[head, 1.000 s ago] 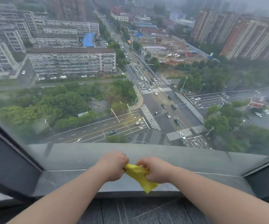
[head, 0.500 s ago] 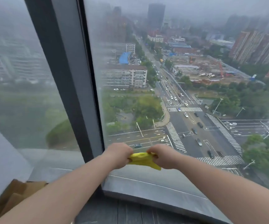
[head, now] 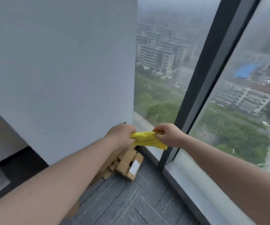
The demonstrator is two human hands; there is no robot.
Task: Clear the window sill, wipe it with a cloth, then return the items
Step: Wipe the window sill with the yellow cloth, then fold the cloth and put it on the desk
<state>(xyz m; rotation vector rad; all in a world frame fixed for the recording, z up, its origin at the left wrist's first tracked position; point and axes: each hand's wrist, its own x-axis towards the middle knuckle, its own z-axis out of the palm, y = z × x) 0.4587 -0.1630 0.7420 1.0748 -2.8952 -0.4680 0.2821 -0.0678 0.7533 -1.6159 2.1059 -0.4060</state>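
A yellow cloth (head: 147,139) is stretched between my two hands in the air, near the corner where the wall meets the window. My left hand (head: 120,134) grips its left end, my right hand (head: 167,134) pinches its right end, and a loose corner hangs below the right hand. The grey window sill (head: 194,179) runs low along the glass, from the corner toward the lower right, below and to the right of my hands. Nothing lies on the part of the sill that I see.
A pale wall (head: 58,70) fills the left. A pile of cardboard boxes (head: 127,164) lies on the dark floor (head: 123,200) in the corner, partly under my left forearm. A dark window post (head: 200,75) divides the glass panes.
My view has swung left from the middle pane to the wall corner. Both hands kept hold of the cloth, which is now pulled out flatter between them.
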